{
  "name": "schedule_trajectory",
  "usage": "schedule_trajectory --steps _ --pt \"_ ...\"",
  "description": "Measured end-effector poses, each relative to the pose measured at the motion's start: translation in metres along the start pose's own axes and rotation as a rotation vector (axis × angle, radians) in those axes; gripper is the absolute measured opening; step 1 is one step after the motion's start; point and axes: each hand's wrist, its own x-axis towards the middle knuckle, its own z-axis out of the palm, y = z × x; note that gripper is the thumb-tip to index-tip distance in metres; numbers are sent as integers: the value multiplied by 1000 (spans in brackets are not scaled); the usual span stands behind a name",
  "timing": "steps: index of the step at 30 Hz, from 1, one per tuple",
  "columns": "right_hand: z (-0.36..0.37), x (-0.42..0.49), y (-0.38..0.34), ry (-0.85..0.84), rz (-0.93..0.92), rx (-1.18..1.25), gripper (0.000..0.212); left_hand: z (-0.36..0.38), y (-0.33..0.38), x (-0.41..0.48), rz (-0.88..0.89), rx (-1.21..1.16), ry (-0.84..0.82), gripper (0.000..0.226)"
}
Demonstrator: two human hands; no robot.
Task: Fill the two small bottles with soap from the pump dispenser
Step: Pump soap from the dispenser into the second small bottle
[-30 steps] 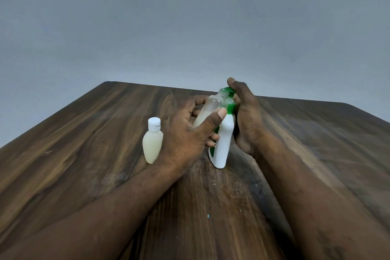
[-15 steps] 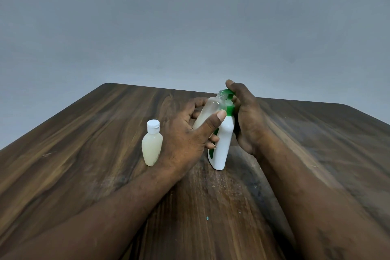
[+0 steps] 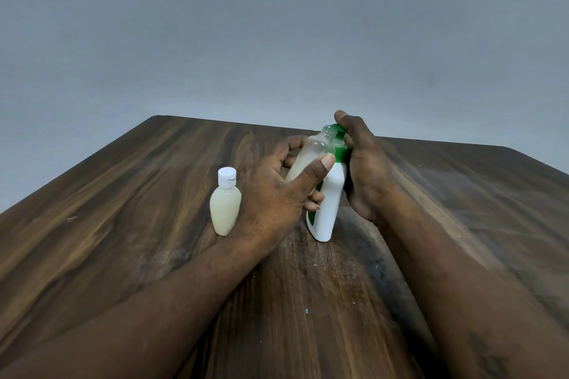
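Wood counter (image 3: 123, 240). Left grip (image 3: 271, 194) clasps open bottle (image 3: 311, 157), right grip (image 3: 363, 169) wraps dispenser (image 3: 326, 209). Keep mouth (image 3: 328, 131), above left grip, under the pump head (image 3: 335, 128).

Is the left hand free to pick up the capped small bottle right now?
Probably not yet. The capped small bottle stands just beside the left hand, nothing between them, but its fingers hold the open clear bottle at the pump dispenser.
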Motion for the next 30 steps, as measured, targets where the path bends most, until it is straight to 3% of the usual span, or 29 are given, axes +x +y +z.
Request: schedule_trajectory --steps 7,13,18,22,24,27,30 --pt "0 0 5 -22 56 63 54 -1 -1 1 10 35 4 28" --pt "-2 -3 9 -69 77 92 57 -2 -3 -1 -4 26 -3 27" --pt "-3 7 12 -65 55 105 78 0 2 1 -5 3 7 30" --pt "-5 13 13 -52 30 90 71 1 3 1 4 11 13 28" --pt "-5 16 13 20 -48 85 62 1 4 1 3 -2 6 24" --pt "-7 17 11 164 -330 7 24 0 3 1 5 -5 -3 24" --pt "-10 12 7 243 -514 -143 20 0 2 1 10 2 -19 24"
